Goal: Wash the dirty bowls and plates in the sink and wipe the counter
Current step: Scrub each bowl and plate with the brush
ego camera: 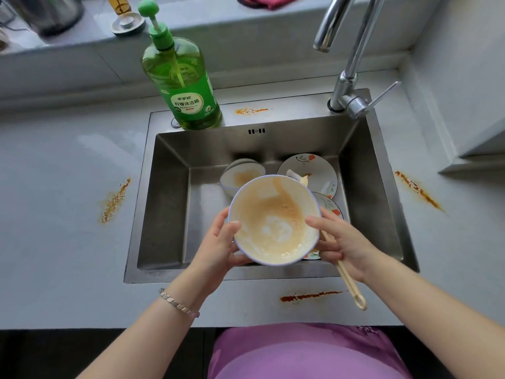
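Above the steel sink (169, 201) I hold a white bowl (273, 220) smeared with orange-brown residue. My left hand (218, 242) grips its left rim, thumb inside. My right hand (341, 242) grips the right rim, thumb over the edge, and a thin wooden handle (349, 283) runs through that hand, its head hidden under the bowl. In the sink lie another dirty bowl (240, 177), tipped on its side, and two flowered plates (311, 170) (332, 207), the nearer one partly hidden. The grey counter (68, 242) carries orange stains on the left (114, 201), right (418, 190) and front (308, 295).
A green dish-soap pump bottle (185, 91) stands at the sink's back left edge, next to another orange stain (250, 111). The chrome faucet (347, 86) rises at the back right with no water running. A ledge behind holds a metal pot and a red cloth.
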{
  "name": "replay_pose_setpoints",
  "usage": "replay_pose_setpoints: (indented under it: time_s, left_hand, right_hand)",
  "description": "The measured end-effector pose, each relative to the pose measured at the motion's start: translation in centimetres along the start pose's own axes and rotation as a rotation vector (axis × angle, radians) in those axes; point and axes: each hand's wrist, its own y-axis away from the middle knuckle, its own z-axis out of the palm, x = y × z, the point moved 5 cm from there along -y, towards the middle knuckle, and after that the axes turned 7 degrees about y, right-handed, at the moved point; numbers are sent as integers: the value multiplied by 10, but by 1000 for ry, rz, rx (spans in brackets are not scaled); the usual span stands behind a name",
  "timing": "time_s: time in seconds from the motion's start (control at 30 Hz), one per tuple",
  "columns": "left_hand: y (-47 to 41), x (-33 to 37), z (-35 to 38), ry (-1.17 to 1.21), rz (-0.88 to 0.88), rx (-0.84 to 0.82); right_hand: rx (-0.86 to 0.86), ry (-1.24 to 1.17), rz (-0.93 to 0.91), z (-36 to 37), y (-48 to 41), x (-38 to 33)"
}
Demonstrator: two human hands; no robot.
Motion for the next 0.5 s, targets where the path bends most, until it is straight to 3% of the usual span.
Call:
replay_pose_setpoints:
  time_s: [0.1, 0.17, 0.23, 0.37, 0.43, 0.5]
  left_hand:
    - [-6, 6, 6, -260, 55, 53]
    - [-6, 19, 13, -710, 302, 120]
    - [3, 26, 34, -985, 594, 48]
    - [14, 1, 71, -1181, 647, -294]
    - [17, -3, 78, -1326, 701, -262]
    - [14, -1, 76, -1263, 677, -147]
  right_hand:
    - [85, 17, 15, -9, -1, 5]
    - [197, 84, 20, -14, -1, 5]
    - [291, 158, 7, -16, 1, 2]
    - [367, 279, -40, -8, 7, -5]
    - [382, 327, -80, -2, 8, -9]
    - [375, 335, -133, 1, 11, -17]
